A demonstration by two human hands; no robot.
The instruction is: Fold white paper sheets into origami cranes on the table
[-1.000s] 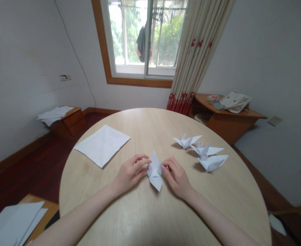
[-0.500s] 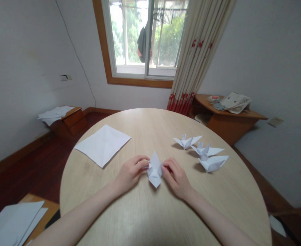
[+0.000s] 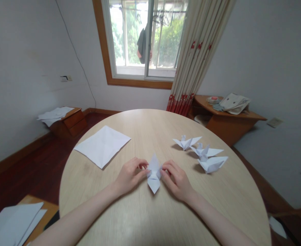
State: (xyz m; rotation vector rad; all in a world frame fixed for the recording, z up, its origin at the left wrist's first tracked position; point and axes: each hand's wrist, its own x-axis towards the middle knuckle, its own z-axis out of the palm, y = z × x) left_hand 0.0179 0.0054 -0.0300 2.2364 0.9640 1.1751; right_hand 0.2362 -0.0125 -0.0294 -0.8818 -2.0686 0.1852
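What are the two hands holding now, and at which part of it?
A small white folded paper figure on the round wooden table. The left hand pinches its left side, the right hand its right side; its pointed ends stay free.

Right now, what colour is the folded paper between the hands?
White, plain, no pattern; the folded paper shows clearly in the head view.

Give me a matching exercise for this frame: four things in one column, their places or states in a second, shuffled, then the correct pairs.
Things:
1. half-folded paper figure
2. creased flat sheet
3. three finished paper birds
4. cloth bag

Places or states:
A. lying open on the round table, left part
B. on the corner desk by the curtain
C. pinched between left hand and right hand
D. lined up on the table's right part

Pairs: 1-C, 2-A, 3-D, 4-B
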